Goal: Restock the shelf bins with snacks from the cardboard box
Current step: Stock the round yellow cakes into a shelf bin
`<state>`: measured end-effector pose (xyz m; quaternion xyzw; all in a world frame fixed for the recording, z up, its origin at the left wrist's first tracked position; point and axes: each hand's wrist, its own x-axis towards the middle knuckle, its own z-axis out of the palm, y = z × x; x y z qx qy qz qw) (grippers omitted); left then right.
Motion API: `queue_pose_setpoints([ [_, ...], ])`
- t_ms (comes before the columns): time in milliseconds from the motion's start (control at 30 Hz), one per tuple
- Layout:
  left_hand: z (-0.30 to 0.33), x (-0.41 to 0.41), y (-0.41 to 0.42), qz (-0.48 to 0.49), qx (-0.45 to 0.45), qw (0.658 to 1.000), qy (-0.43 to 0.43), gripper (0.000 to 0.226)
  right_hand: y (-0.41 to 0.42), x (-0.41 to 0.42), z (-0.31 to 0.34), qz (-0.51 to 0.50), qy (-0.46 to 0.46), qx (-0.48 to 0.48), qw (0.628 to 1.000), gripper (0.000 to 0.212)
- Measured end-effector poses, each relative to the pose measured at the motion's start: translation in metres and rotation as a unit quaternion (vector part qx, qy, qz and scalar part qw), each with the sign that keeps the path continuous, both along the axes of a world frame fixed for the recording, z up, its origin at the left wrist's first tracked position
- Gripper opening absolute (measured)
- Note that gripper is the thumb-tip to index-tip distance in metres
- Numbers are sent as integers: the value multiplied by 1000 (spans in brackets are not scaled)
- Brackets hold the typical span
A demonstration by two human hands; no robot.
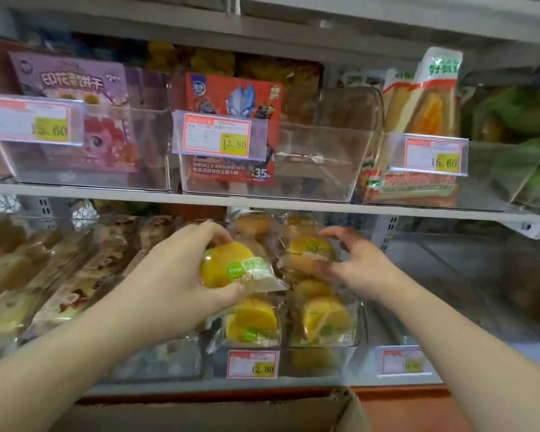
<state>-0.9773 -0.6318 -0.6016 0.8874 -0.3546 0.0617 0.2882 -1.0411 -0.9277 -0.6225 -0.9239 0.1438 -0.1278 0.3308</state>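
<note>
Partly cut-off cardboard box [219, 413]; right hand [353, 263] blurred, perhaps gripping cake pack [309, 254]

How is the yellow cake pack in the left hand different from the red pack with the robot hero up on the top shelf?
The yellow cake pack is clear plastic showing a round cake; the red pack is printed with cartoon heroes. The left hand grips the cake pack over the lower bin; the red pack stands upright, untouched, in an upper clear bin. The cake pack looks smaller. Both are sealed snacks.
</note>
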Motion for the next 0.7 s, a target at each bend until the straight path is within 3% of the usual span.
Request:
queue_pose_setpoints([
  [100,7,24,-23,-19,61,998,-18,65,-4,1,-1,17,-3,-1,1000,54],
  [233,8,44,-47,-21,111,994,1,64,-8,3,-5,19,1,-28,999,67],
  [467,-9,66,-70,-24,181,983,-8,63,-17,7,-11,40,5,-75,996,68],
  [700,-20,62,-75,-49,106,993,-22,51,-16,13,-21,78,63,-141,985,69],
])
